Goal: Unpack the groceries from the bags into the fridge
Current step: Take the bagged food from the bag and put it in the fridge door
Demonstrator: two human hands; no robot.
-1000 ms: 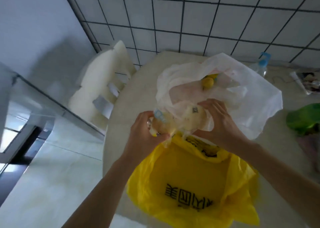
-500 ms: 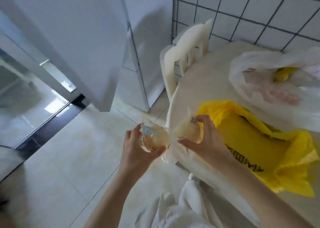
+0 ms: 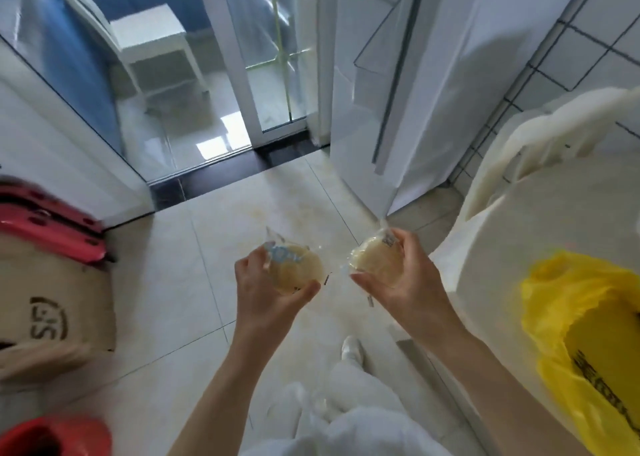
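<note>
My left hand (image 3: 270, 292) grips a round pale bun in clear wrapping with blue print (image 3: 294, 270). My right hand (image 3: 398, 279) grips a second wrapped bun with a small label (image 3: 375, 259). Both are held out over the tiled floor, side by side and a little apart. The white fridge (image 3: 377, 102) stands ahead to the right with its doors closed. The yellow grocery bag (image 3: 588, 334) lies open on the round table (image 3: 519, 220) at my right.
A white plastic chair (image 3: 540, 133) stands between table and fridge. A cardboard box (image 3: 52, 317) and red stools (image 3: 48, 227) sit at the left, a red tub (image 3: 52, 438) at the bottom left. A glass sliding door (image 3: 214, 74) is straight ahead. My legs (image 3: 346, 403) show below.
I have turned left, away from the table. Both hands have carried the wrapped buns from above the bags out over the floor, and the buns are now further apart.
</note>
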